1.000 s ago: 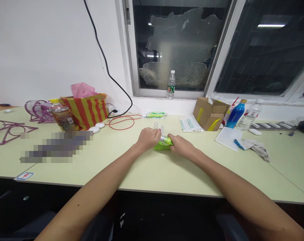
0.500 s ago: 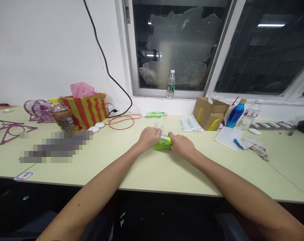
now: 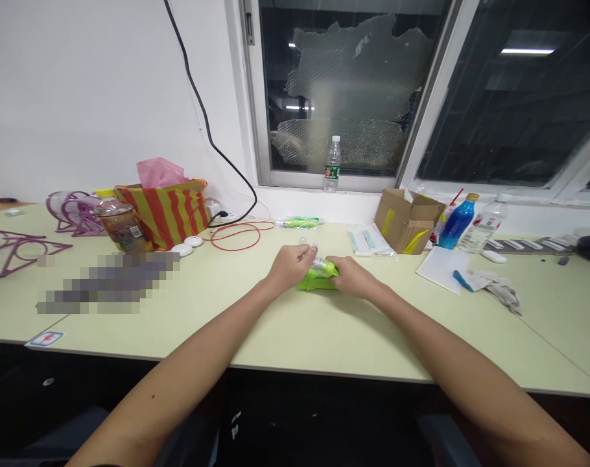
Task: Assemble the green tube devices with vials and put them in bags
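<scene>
Above the table's middle, a clear-and-green plastic cylinder [image 3: 325, 266] is held between my two hands. My left hand [image 3: 289, 267] is closed around its clear end, thumb and fingers pinched. At the green end, my right hand [image 3: 354, 277] grips with curled fingers. Directly beneath lies a bright green plastic piece [image 3: 317, 283], partly hidden by both hands; whether it joins the cylinder I cannot tell. A small clear round piece [image 3: 302, 240] stands just behind my left hand.
Wrapped green items [image 3: 297, 223] lie by the wall. To the right are flat packets [image 3: 370, 240], a cardboard box [image 3: 406, 220], white paper [image 3: 441, 269], a glove [image 3: 494, 287] and a blue bottle [image 3: 458, 222]. Leftward are a red cable [image 3: 235, 236] and a striped bag [image 3: 171, 217].
The cylinder has shifted slightly to the right and tilts a little more, and my right hand has moved slightly with it. My left hand stays nearly in place.
</scene>
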Demonstrator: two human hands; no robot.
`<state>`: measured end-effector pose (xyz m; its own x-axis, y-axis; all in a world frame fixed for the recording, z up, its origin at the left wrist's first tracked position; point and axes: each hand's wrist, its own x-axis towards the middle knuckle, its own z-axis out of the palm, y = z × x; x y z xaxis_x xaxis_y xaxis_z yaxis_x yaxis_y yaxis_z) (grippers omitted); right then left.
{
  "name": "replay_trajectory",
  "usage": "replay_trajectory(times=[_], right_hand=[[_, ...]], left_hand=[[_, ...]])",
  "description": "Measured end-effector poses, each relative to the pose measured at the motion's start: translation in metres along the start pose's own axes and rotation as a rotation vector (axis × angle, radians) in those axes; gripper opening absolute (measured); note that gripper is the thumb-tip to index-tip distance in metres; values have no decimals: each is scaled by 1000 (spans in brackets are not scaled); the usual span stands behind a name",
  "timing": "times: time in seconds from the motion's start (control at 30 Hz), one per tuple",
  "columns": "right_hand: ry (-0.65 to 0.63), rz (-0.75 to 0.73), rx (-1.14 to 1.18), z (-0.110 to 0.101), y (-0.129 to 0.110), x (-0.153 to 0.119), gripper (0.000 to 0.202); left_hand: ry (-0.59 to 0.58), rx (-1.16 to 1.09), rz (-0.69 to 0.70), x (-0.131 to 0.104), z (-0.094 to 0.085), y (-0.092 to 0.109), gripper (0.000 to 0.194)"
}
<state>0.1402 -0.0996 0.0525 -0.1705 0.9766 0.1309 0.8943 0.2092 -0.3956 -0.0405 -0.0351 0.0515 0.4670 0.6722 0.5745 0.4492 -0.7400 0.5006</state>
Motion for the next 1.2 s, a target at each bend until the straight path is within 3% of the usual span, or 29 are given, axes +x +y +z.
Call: replay_trajectory(times=[0.1,0.2,0.33,0.43,0.6,0.87,1.07,1.2], right_hand=[[-376,-79,500,-8,11,-1,18],[-741,-22,823,-14,17,-5,31],[-927,49,962,-15,16,-7,34],[-893,63,950,-13,13,-6,34],[-769,55,917,-9,7,-6,32],[-490,-11,726,-9,0,-11,18],[-354,44,532,-9,-4,-9,14],[-173,22,350,-5,-5,-6,13]], left_hand=[[25,-32,238,-5,-1,2,36],[77,-32,365,-7,-2,2,30],[153,64,469,-5,0,-1,35],[215,159,483,-4,1,-4,37],[282,213,379,-5,2,-5,36],[223,282,225,-4,3,-5,40],[152,324,95,-4,4,-2,43],[125,362,35,-4,4,-2,44]])
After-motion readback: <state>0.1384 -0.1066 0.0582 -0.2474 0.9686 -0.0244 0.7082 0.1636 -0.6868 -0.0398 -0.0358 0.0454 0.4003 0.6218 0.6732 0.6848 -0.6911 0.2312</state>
